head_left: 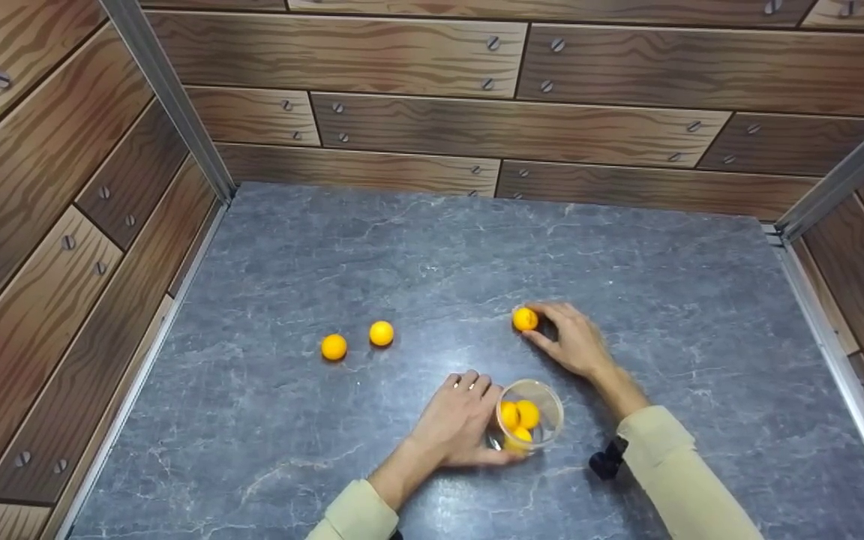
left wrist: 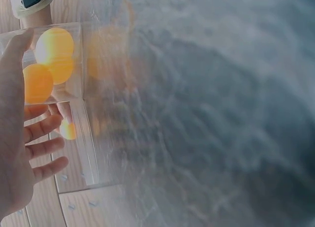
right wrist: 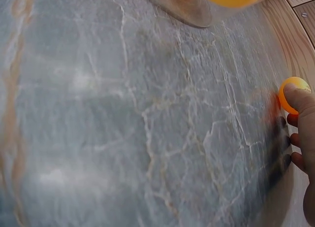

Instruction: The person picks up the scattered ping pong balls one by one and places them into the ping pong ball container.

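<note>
My left hand (head_left: 454,424) holds a clear plastic cup (head_left: 549,426) from its left, the thumb along the near side. Three orange ping-pong balls (head_left: 527,413) lie in the cup, which stands upright on the table. In the left wrist view the thumb rests on the cup (left wrist: 76,91) and the other fingers (left wrist: 45,148) spread loosely beside it. Beyond the cup, my right hand (head_left: 576,341) pinches another orange ping-pong ball (head_left: 525,319) between thumb and fingers. The right wrist view shows the thumb on this ball (right wrist: 287,101), close over the table.
Two more orange balls, one nearer the left wall (head_left: 334,346) and one beside it (head_left: 381,333), lie on the grey marbled table (head_left: 312,262). Wood-patterned panels (head_left: 402,56) enclose the table at the back and sides, with metal strips (head_left: 177,97) at the corners.
</note>
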Demonstrator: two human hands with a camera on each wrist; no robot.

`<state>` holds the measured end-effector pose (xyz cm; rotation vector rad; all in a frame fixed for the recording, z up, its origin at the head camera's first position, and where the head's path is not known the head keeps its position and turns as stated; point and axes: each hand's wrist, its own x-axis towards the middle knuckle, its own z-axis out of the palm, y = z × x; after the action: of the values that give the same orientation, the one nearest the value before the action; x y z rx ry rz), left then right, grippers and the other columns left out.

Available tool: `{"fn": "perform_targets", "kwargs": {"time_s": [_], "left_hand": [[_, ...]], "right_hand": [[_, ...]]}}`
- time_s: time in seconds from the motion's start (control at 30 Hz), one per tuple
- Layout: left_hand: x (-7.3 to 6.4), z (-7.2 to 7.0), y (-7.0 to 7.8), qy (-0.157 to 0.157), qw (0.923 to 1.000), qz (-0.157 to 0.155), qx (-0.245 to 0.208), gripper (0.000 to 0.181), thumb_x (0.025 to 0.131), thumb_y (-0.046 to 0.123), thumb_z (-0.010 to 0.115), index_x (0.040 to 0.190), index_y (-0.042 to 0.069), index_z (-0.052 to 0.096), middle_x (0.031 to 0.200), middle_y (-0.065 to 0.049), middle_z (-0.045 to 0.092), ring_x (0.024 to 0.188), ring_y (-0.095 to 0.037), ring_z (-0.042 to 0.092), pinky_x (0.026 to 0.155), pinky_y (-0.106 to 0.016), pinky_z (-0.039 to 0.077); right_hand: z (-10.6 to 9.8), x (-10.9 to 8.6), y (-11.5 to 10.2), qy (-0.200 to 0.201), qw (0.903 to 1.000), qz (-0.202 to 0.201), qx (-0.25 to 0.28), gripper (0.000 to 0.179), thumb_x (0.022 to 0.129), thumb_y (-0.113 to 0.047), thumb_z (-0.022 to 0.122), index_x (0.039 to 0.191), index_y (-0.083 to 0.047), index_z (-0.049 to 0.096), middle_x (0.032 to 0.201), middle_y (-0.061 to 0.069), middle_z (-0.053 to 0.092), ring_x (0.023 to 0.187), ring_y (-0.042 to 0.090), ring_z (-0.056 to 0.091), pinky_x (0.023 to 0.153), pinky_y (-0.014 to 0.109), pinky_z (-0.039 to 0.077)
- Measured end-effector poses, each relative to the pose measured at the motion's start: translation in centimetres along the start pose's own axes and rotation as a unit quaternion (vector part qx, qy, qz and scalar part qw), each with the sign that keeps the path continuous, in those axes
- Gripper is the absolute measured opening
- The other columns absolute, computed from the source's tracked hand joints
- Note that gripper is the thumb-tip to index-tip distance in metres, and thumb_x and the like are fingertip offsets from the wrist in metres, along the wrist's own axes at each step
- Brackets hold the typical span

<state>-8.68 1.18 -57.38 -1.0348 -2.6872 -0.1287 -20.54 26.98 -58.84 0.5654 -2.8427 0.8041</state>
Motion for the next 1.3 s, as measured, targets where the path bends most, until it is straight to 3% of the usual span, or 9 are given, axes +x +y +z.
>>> {"fn": "perform_targets", "kwargs": {"time_s": [0.83,1.3], "left_hand": [[0.0,-0.2,0.0,-0.018,0.9998,-0.002,-0.007,0.088,0.08,0.095,0.049,0.124,0.019,0.059,0.111,0.001,0.065,0.107,-0.019,0.062,0.093,-0.036,0.053],[0.0,0.0,0.1,-0.003,0.9999,-0.004,-0.01,0.085,0.077,0.095,0.053,0.117,0.019,0.058,0.106,0.002,0.063,0.104,-0.018,0.062,0.091,-0.036,0.053]], "right_hand": [[-1.4,-0.8,-0.5,0.024,0.999,-0.037,0.008,0.048,0.089,-0.026,0.085,0.133,-0.011,0.071,0.129,0.012,0.075,0.119,0.034,0.068,0.104,0.055,0.054],[-2.9,-1.8,-1.1,0.038,0.9974,-0.062,0.0,0.047,0.087,-0.023,0.087,0.129,-0.01,0.072,0.123,0.011,0.077,0.112,0.032,0.07,0.096,0.054,0.057]]}}
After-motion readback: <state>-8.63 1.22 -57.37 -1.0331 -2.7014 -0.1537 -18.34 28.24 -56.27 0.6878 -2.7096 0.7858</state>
